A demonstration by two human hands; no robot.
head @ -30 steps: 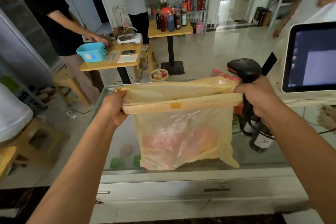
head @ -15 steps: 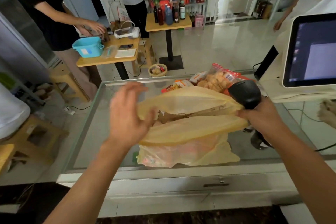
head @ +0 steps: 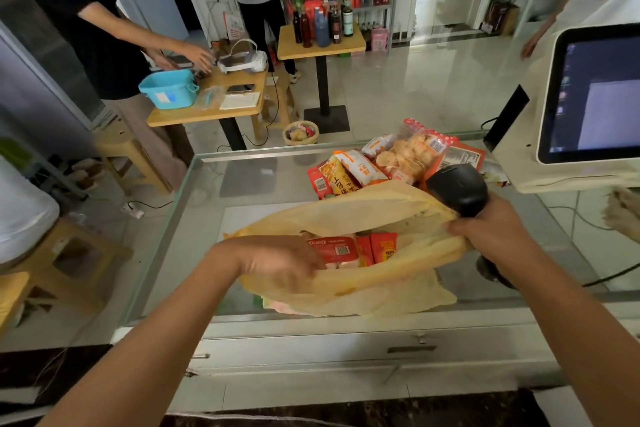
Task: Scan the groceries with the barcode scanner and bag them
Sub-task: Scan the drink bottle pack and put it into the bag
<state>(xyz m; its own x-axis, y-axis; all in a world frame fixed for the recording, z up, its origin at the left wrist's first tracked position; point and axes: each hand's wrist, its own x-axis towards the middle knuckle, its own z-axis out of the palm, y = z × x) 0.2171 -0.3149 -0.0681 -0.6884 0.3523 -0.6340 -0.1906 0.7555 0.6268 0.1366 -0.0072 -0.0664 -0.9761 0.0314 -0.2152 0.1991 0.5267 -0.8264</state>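
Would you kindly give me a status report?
Left hand at mouth of bag, grip unclear. Right hand holds scanner plus bag rim. Snack packs lie behind.

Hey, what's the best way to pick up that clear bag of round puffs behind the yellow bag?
Pinch the red dotted header at the far end of the clear puff bag, coming down from above. It lies on top of the snack pile with that flat seal exposed at the far edge, while the puffy middle would likely crush or slip.
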